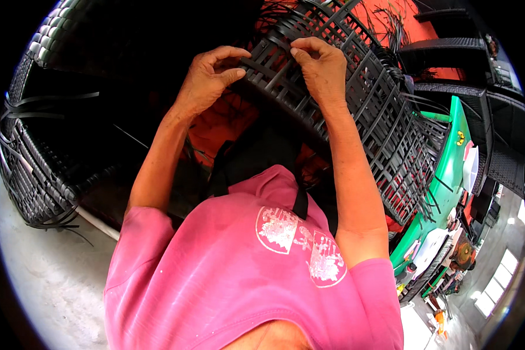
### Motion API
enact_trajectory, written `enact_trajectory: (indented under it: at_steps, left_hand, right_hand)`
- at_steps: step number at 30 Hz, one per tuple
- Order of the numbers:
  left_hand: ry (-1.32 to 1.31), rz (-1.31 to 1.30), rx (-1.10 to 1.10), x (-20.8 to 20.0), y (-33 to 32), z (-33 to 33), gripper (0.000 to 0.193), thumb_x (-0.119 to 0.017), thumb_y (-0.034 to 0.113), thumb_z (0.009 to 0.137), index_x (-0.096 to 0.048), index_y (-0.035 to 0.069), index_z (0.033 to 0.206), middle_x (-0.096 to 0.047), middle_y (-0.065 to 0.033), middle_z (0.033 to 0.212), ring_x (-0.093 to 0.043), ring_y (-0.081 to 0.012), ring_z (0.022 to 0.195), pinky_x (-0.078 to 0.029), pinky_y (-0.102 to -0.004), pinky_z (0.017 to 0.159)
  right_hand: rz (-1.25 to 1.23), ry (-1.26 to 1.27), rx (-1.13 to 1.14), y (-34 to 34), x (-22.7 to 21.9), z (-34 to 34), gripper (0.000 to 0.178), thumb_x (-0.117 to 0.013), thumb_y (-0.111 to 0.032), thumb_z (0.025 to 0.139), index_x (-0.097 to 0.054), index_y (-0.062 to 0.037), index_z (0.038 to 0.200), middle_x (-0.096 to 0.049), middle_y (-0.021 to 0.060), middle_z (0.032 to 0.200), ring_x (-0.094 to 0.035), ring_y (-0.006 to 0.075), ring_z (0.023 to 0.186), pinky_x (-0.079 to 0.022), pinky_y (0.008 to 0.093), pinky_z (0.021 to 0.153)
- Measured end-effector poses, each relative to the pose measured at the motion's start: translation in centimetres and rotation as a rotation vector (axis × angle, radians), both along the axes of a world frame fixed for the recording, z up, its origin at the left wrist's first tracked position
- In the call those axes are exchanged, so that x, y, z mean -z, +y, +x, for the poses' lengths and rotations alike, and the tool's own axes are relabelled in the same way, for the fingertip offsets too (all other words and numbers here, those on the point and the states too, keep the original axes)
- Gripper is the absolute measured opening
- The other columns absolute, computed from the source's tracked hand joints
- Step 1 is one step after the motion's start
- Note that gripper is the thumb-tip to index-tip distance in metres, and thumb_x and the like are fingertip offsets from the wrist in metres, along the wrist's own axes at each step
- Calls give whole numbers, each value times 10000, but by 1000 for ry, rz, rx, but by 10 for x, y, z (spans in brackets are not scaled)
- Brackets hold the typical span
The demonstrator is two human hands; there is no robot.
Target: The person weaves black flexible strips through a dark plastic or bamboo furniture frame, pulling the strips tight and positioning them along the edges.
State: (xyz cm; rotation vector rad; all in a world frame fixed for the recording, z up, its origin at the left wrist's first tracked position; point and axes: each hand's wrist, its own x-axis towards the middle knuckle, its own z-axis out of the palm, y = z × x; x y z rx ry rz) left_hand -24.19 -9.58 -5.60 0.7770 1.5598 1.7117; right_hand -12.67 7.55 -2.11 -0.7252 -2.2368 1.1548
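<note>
Woven pieces at left: two dark wicker furniture pieces (38, 175) sit at your left, loose black strips trailing off them.
Left hand: your left hand (207, 79) is curled at the near edge of the lattice, thumb and forefinger narrowly pinched on a black strip (256, 69).
Lattice panel: one black open-weave wicker panel (367, 111) – top centre, its long axis running from upper left down to lower right, tilted.
Right hand: your right hand (318, 67) rests on the panel's top edge, fingertips pressed close on a strand.
Green table: one green table (449, 175) lies beyond the panel – clutter on it.
</note>
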Motion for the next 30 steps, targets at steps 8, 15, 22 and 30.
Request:
enact_trajectory:
  at_steps: [8,15,22,30]
  left_hand:
    - [44,-174,-30,-14,-1,3,151,-627,67,835,-629,27,981,-605,18,848,-529,-46,778,-409,-179,685]
    - [164,-112,-67,-4,7,2,57,-593,94,853,-584,41,834,-516,45,691,-450,-36,624,-360,-197,567]
    - [186,-137,-98,0,3,-6,75,-543,124,902,-561,53,887,-588,7,838,-547,-74,776,-447,-230,726]
    - [-156,-84,-295,-6,4,2,147,-474,133,927,-541,5,952,-622,-105,864,-624,-193,858,-499,-323,778]
  right_hand:
    - [-392,7,25,-4,-10,26,121,-634,-54,762,-677,4,859,-575,-8,605,-485,49,510,-389,200,477]
    - [-224,29,-56,-22,-4,26,131,-618,-40,770,-671,14,877,-600,36,618,-502,78,510,-418,229,499]
    - [-90,-51,-109,-39,-9,8,168,-594,-33,759,-666,0,907,-648,128,693,-625,212,609,-486,300,624]
    - [29,-59,-62,-27,2,20,188,-579,-31,793,-667,-21,959,-654,80,828,-585,124,601,-464,248,549]
